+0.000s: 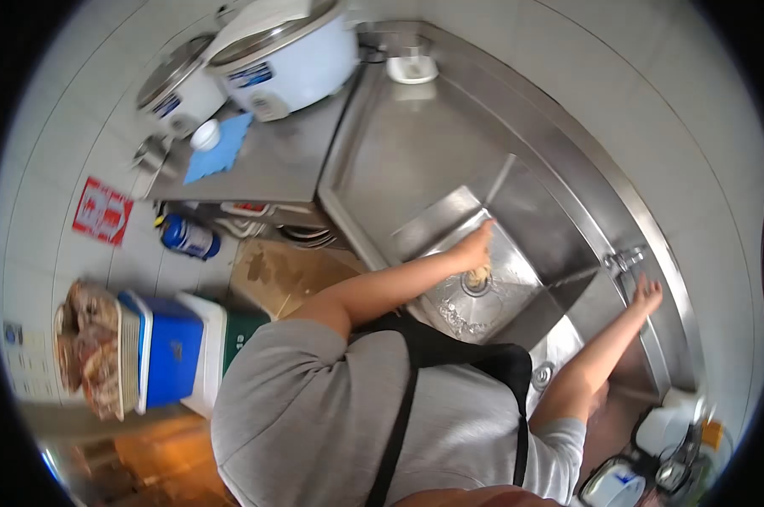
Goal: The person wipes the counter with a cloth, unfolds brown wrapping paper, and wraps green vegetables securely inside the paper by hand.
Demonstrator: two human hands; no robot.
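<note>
My left hand [475, 246] is low in the left basin of a steel sink [514, 245], with its fingers bunched. A small pale yellow clump [481, 275] shows just under it, beside the drain [475, 286]; its kind is too blurred to make out, and it seems to be in the hand's grasp. Water [460, 319] ripples over the basin floor nearby. Further right, my right hand [648, 296] is raised just below the wall tap [624, 258], its fingers partly spread. Nothing shows in it, and I cannot tell whether it touches the tap's pipe.
A second basin [558, 348] adjoins on the right. Two rice cookers [285, 68], a blue cloth [220, 152] and a white cup [205, 135] stand on the left counter. A white dish [412, 69] is at the back. A blue bin [172, 351] and cardboard [293, 275] are low left.
</note>
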